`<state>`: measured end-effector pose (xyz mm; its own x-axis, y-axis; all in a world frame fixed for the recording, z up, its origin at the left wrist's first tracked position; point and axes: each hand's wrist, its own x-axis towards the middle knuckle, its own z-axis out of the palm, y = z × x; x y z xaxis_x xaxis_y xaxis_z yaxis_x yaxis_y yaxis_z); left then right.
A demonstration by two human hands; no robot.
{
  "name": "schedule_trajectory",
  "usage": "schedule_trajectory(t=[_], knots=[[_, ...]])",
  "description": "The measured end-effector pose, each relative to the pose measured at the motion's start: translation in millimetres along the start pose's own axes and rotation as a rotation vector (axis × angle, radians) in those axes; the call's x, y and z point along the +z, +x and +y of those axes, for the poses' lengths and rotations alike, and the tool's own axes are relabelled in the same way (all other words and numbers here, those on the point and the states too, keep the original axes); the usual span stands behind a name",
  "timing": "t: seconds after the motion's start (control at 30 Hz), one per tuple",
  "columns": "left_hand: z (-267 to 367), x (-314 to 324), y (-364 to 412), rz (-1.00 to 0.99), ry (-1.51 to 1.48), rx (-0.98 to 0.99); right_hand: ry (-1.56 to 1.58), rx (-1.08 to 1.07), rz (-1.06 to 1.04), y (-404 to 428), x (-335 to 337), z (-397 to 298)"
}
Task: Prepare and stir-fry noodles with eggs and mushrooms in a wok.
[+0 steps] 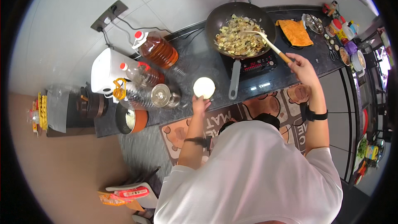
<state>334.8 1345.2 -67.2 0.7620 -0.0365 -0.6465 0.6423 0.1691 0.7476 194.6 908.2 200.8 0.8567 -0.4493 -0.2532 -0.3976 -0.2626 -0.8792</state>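
My right hand (300, 68) grips the wooden handle of a pale spatula (275, 49), whose tip lies in the food. Chopped, yellowish food (241, 35) fills the bottom of a dark wok (216, 20), which stands over an induction cooker (253, 66) with a lit panel. The wok's grey handle (235, 79) points towards me. At the counter's front edge, my left hand (201, 104) holds the rim of a round white thing (204, 87), perhaps a bowl; its contents cannot be made out.
Left of my left hand stand a lidded metal pot (161, 95), oil bottles (158, 49) and an orange pot of white rice (140, 121). An orange cloth (294, 32) lies right of the wok. Scissors (333, 55), bowls and seasoning containers stand farther right. A patterned mat (264, 105) covers the floor.
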Motion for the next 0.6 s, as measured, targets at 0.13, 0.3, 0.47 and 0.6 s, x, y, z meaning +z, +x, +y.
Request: schedule_trajectory(t=[0.13,0.3,0.47,0.6], knots=[[-1,1,27,0.012,-0.080,-0.034,0.258,0.067,0.034,-22,15,-2],[16,-4,23,-0.123,-0.195,-0.026,0.402,0.031,0.083,-27,10,11],[89,9,-5,-0.263,-0.249,0.070,0.437,0.057,0.046,-12,7,20],[180,79,-63,-0.223,0.071,0.434,0.441,0.030,0.005,-5,4,8]])
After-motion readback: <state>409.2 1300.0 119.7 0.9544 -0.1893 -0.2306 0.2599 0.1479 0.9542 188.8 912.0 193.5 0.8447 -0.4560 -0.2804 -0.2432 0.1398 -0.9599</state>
